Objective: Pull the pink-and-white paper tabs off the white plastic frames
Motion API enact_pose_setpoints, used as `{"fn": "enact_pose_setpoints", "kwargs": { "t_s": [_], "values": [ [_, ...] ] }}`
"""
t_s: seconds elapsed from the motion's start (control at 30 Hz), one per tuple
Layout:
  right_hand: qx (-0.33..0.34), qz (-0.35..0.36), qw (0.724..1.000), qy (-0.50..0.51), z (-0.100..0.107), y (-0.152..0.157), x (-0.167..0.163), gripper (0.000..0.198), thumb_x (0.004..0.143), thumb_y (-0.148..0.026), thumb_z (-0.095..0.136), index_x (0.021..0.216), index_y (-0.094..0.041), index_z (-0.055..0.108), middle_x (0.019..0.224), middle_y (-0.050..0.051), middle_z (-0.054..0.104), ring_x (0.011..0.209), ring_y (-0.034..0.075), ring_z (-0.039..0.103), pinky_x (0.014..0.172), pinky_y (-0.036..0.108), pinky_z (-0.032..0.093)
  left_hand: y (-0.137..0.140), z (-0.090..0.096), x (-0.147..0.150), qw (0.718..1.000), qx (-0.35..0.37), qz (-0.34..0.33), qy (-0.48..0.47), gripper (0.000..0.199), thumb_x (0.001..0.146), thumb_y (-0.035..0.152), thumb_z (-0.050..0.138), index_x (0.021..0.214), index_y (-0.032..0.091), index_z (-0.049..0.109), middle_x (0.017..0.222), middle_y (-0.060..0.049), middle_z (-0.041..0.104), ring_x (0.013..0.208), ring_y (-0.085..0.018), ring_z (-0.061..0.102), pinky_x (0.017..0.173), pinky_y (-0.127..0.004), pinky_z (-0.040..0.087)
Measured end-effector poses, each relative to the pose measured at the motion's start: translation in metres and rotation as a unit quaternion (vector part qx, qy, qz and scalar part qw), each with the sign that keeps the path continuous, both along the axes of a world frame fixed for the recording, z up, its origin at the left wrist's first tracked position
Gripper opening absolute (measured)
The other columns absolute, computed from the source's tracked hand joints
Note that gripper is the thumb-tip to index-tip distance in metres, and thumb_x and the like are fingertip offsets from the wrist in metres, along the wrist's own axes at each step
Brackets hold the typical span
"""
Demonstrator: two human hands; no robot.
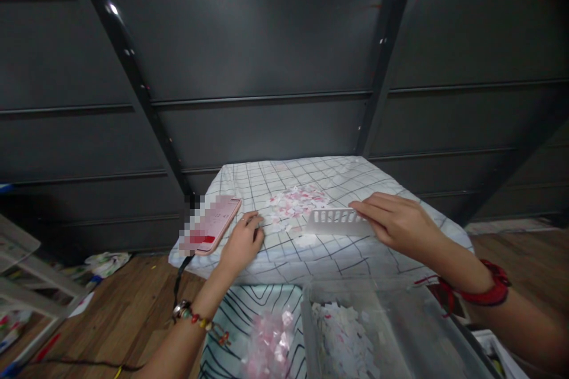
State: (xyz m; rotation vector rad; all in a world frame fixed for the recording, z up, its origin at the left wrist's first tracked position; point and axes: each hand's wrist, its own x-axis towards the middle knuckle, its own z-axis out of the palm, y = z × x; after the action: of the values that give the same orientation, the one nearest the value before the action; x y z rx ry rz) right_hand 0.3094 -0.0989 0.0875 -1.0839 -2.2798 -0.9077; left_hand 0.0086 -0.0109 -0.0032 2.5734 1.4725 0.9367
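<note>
My right hand (395, 219) grips one end of a white slotted plastic strip (335, 224), which stands on its long edge on the checked cloth (275, 257). Just behind the strip lies a loose heap of small white and pink paper scraps (297, 201). On the left, my left hand (246, 237) rests on the cloth with loosely bent fingers a little apart, and I see nothing in it. A pink-cased phone (217, 228) lies beside that hand, part of it blurred out.
Below the cloth's front edge stands a clear plastic bin (395, 320) with paper scraps inside. Left of it, small bags with pink contents (269, 343) lie on a patterned cloth (222, 302). A dark panelled wall (262, 41) rises behind; a white frame (40, 290) stands left.
</note>
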Motion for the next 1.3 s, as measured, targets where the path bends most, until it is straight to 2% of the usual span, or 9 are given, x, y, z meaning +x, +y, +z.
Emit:
{"fn": "enact_pose_setpoints", "kwargs": {
  "t_s": [0.37, 0.57, 0.73, 0.93, 1.17, 1.3],
  "values": [
    [-0.022, 0.007, 0.999, 0.038, -0.01, 0.001, 0.009, 0.025, 0.077, -0.006, 0.042, 0.091, -0.015, 0.061, 0.073, 0.005, 0.063, 0.07, 0.015, 0.057, 0.063, 0.027, 0.046, -0.002, 0.003, 0.002, 1.0, -0.01, 0.0, -0.005, 0.028, 0.08, 0.016, 0.041, 0.102, 0.014, 0.058, 0.115, -0.01, 0.052, 0.107, -0.022, 0.051, 0.098, -0.039, 0.04],
    [-0.029, 0.037, 0.997, 0.064, -0.011, 0.0, 0.007, 0.024, 0.079, -0.008, 0.043, 0.095, -0.015, 0.06, 0.075, 0.005, 0.064, 0.07, 0.014, 0.056, 0.066, 0.028, 0.047, -0.001, 0.003, 0.002, 1.0, -0.011, 0.001, -0.006, 0.028, 0.081, 0.018, 0.042, 0.102, 0.013, 0.059, 0.116, -0.011, 0.051, 0.108, -0.022, 0.051, 0.099, -0.037, 0.039],
    [-0.047, 0.084, 0.993, 0.071, -0.01, 0.014, -0.002, 0.027, 0.08, -0.007, 0.04, 0.096, -0.016, 0.06, 0.078, 0.004, 0.064, 0.073, 0.013, 0.056, 0.068, 0.028, 0.047, 0.0, 0.002, 0.002, 1.0, -0.011, 0.002, 0.006, 0.028, 0.081, 0.018, 0.04, 0.102, 0.013, 0.058, 0.116, -0.011, 0.051, 0.108, -0.022, 0.051, 0.099, -0.039, 0.039],
    [-0.068, 0.113, 0.988, 0.083, -0.01, 0.021, 0.009, 0.024, 0.083, -0.012, 0.039, 0.091, -0.017, 0.061, 0.074, 0.004, 0.064, 0.07, 0.012, 0.057, 0.067, 0.027, 0.048, -0.001, 0.003, 0.002, 1.0, -0.005, -0.002, -0.001, 0.028, 0.081, 0.018, 0.041, 0.102, 0.015, 0.059, 0.115, -0.01, 0.052, 0.107, -0.022, 0.051, 0.098, -0.039, 0.04],
    [-0.123, 0.09, 0.984, 0.088, 0.001, 0.002, 0.03, 0.026, 0.084, -0.016, 0.038, 0.088, -0.02, 0.063, 0.073, 0.003, 0.065, 0.07, 0.013, 0.059, 0.065, 0.027, 0.049, -0.001, 0.004, 0.003, 1.0, -0.006, 0.0, -0.004, 0.029, 0.081, 0.019, 0.041, 0.102, 0.015, 0.059, 0.115, -0.01, 0.052, 0.108, -0.022, 0.051, 0.098, -0.04, 0.039],
    [-0.101, 0.079, 0.987, 0.101, 0.002, -0.002, 0.032, 0.024, 0.085, -0.017, 0.038, 0.088, -0.019, 0.062, 0.074, 0.004, 0.065, 0.07, 0.013, 0.06, 0.064, 0.026, 0.048, -0.001, 0.005, 0.003, 1.0, -0.006, -0.002, -0.001, 0.028, 0.08, 0.019, 0.041, 0.102, 0.015, 0.059, 0.115, -0.01, 0.052, 0.107, -0.022, 0.052, 0.097, -0.039, 0.04]
  ]
}}
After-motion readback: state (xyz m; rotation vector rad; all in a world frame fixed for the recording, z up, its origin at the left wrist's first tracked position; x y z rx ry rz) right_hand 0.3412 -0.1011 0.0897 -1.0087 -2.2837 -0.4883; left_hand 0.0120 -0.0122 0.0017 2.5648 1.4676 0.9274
